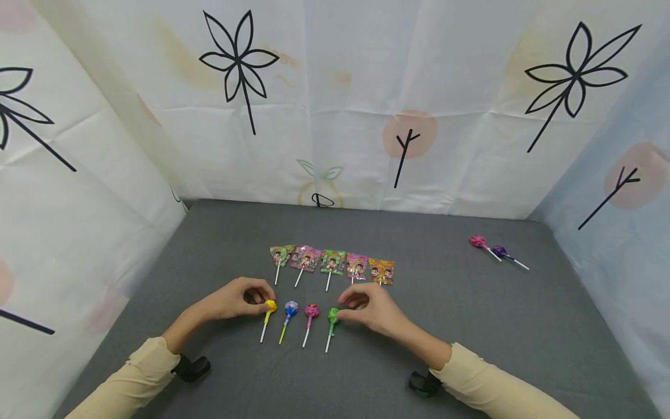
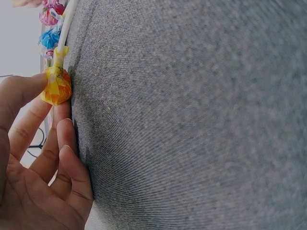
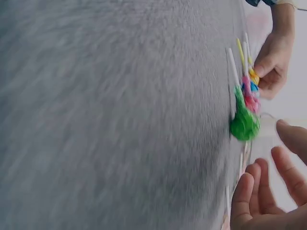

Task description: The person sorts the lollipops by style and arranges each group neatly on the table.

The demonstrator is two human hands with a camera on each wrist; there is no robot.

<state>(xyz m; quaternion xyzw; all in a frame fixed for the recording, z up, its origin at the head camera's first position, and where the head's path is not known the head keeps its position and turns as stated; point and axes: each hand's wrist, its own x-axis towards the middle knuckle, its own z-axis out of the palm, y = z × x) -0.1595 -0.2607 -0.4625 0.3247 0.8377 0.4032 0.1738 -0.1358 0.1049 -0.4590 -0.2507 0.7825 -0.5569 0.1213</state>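
My left hand (image 1: 242, 298) has its thumb and fingers about the head of a yellow lollipop (image 2: 57, 87), pinching it at the left end of a row on the cloth. Beside it lie a blue lollipop (image 1: 291, 309), then a pink lollipop (image 1: 311, 311). A green lollipop (image 3: 244, 123) forms the row's right end. Just off its head, my right hand (image 1: 374, 307) is held with thumb and fingers apart, nothing between them. All of these sticks point toward me.
Behind the row lie several lollipops in flat printed packets, among them a green packet (image 1: 332, 262) and an orange packet (image 1: 381, 271). Far right on the grey cloth (image 1: 445, 326) are a pink-red lollipop (image 1: 477, 240) and a purple lollipop (image 1: 499, 251). Patterned white curtains (image 1: 356, 70) enclose the table.
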